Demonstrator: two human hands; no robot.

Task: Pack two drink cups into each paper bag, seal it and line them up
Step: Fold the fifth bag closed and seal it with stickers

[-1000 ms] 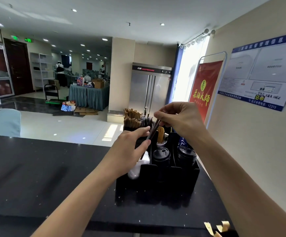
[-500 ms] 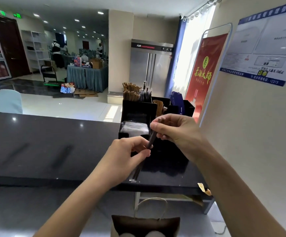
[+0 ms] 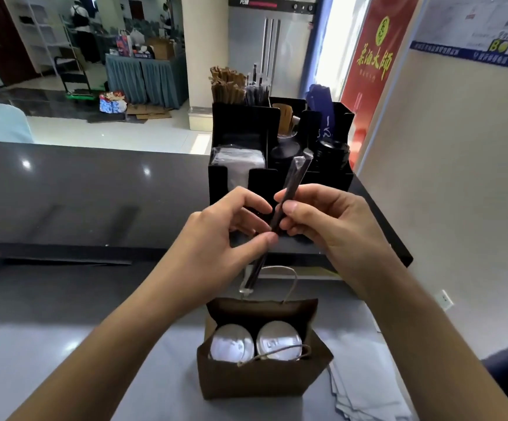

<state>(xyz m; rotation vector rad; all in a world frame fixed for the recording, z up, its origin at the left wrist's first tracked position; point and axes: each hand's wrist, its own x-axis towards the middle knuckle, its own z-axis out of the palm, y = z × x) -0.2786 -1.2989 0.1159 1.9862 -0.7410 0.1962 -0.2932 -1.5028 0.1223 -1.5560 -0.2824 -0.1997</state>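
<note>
A: Quick pass; we see the left hand (image 3: 231, 235) and right hand (image 3: 316, 220) both pinching the same dark plastic-wrapped straws (image 3: 289, 192), looks like two, held slanted above the open brown paper bag with twine handles (image 3: 261, 378); left grips lower on them, right higher.

B: Agreed; neither hand is free; cups?

A: Two drink cups with pale sealed lids (image 3: 231, 344) sit side by side inside the bag; the bag stands on the lower grey counter (image 3: 64, 344), near its front edge, right below the hands.

B: So we call packing done for this bag; the straws are not yet in, top unfolded, no seal visible.

A: Yes; we judge what's left as straws in, fold and seal, then line it up; we see no other finished bags, so we can't tell how many are done.

B: Anything else worth tagging?

A: Black condiment organiser with straws, napkins and lids (image 3: 277, 165) at the right end of the upper dark counter (image 3: 79, 183), behind the hands; folded pale cloth or paper (image 3: 365, 387) just right of the bag; can't tell which.
</note>
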